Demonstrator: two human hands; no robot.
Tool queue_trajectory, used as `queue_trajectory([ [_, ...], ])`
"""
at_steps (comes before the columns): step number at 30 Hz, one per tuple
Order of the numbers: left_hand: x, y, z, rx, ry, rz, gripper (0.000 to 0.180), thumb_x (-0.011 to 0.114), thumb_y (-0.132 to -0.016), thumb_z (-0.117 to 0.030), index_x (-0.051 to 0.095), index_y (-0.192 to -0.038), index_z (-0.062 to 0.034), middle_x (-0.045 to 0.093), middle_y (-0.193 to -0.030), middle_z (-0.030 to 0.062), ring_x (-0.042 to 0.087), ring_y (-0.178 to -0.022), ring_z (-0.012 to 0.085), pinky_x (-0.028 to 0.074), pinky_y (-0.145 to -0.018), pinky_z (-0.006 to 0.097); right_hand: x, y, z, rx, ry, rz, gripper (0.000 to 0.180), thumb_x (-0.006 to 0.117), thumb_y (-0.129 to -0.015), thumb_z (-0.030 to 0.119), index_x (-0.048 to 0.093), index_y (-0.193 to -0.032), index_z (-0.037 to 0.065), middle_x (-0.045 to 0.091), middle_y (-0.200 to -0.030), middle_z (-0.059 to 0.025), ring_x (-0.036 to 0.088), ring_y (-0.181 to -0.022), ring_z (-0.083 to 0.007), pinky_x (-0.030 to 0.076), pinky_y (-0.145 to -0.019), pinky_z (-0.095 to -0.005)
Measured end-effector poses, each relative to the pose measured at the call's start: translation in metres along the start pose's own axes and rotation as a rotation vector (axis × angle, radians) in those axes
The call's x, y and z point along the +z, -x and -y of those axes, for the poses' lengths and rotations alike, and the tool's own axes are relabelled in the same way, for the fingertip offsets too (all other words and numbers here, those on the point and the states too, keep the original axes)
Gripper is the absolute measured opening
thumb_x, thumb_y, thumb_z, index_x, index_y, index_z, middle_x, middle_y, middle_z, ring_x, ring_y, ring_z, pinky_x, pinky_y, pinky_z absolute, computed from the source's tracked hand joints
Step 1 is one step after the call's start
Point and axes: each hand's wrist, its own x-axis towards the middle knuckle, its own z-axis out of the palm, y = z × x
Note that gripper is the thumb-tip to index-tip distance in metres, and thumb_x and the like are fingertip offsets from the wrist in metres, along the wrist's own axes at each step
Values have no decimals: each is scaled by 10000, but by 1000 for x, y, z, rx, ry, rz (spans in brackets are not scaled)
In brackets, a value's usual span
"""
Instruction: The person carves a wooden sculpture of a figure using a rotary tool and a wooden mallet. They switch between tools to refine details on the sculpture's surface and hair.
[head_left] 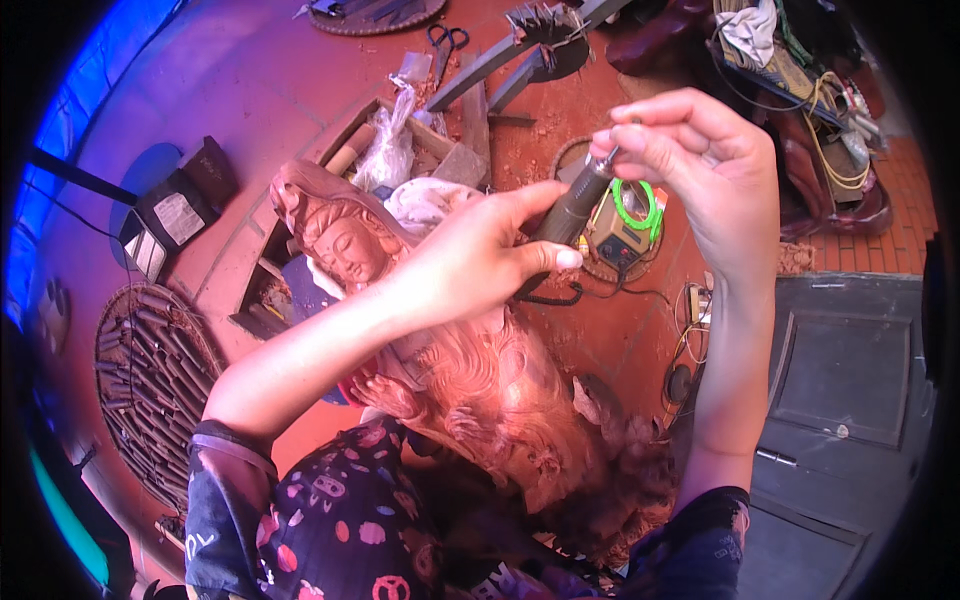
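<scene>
A dark grey rotary carving handpiece [578,205] points up and to the right, with my left hand [470,245] wrapped round its body. At its metal tip my right hand [715,165] has thumb and fingers pinched together on a thin bit [614,155], mostly hidden by the fingers. Below both hands lies a carved reddish wooden statue [500,385], leaning across in front of me. Its calm carved face [345,245] and tall headdress show left of my left forearm, which covers part of its upper body.
A round basket of chisels [150,375] stands at left. Behind the statue is a wooden box [455,165] with plastic bags. A power unit [615,243] with a bright green ring [640,205] sits beyond my hands. Dark panelled furniture [845,375] fills the right; wood shavings and cables litter the floor.
</scene>
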Motion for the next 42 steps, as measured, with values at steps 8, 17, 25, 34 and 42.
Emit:
queue_trajectory([
  [8,-1,0,0,-42,10,28,508,651,-913,-167,466,-1367,-34,593,-1134,36,529,-1046,102,440,-918,306,-4,3,-6,-20,-58,26,153,671,-861,-15,688,-1012,-36,713,-913,-84,673,-829,-102,533,-729,-208],
  [17,-3,-1,-2,2,60,-8,500,652,-914,-181,481,-1369,-66,609,-1162,34,551,-1043,107,448,-932,314,2,-2,-8,-26,-84,-7,186,687,-837,-20,684,-1022,-37,714,-933,-114,691,-864,-151,547,-799,-252],
  [25,-7,-2,-2,33,83,-37,500,670,-904,-221,503,-1341,-45,626,-1117,42,548,-1046,106,446,-931,307,5,-8,-14,-46,7,-49,208,677,-858,14,686,-1062,-24,712,-933,-92,674,-860,-122,526,-749,-221],
  [34,1,-23,25,-105,94,-308,466,737,-836,-299,589,-1140,21,690,-976,158,649,-938,208,484,-853,345,31,-41,-43,-99,-16,-74,271,668,-867,45,635,-1124,-36,703,-926,-105,680,-794,-139,551,-721,-234],
  [42,-28,-19,17,78,726,-378,307,700,-869,-165,605,-1003,94,692,-879,128,691,-776,189,570,-651,310,56,-10,-44,440,-24,-134,507,572,-967,384,533,-1296,0,649,-1138,-118,647,-892,-157,496,-792,-258],
])
